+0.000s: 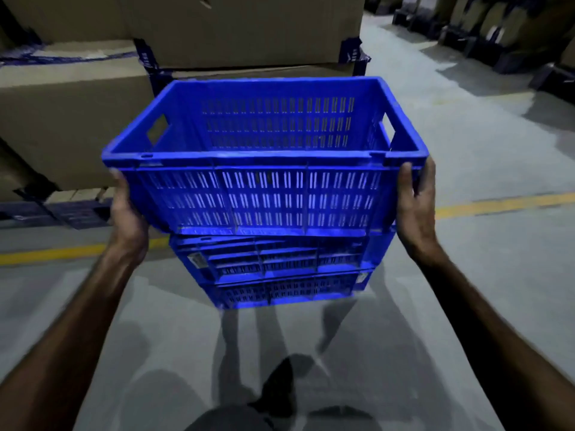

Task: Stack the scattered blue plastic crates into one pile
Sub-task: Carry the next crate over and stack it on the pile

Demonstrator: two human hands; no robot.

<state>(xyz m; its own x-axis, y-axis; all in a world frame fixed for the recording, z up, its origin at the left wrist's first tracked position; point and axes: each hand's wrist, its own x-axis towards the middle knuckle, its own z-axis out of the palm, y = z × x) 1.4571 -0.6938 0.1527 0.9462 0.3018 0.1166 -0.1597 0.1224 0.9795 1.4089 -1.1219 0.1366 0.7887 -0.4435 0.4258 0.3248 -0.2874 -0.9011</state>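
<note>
A blue slotted plastic crate (pixel 264 188), open side up and empty, is held between both hands at chest height. My left hand (pixel 127 219) grips its left end under the rim. My right hand (pixel 415 200) clasps the right end, fingers curled round the corner. Directly below it stands a pile of two blue crates (pixel 280 269) on the grey floor. The held crate's bottom sits at or just above the pile's top crate; I cannot tell whether they touch. It is turned slightly askew to the pile.
Large cardboard boxes (pixel 71 119) on dark pallets stand close behind and to the left. A yellow floor line (pixel 497 205) runs across the concrete aisle. More dark pallets with goods (pixel 485 35) line the far right. My shoe (pixel 278 387) is near the bottom.
</note>
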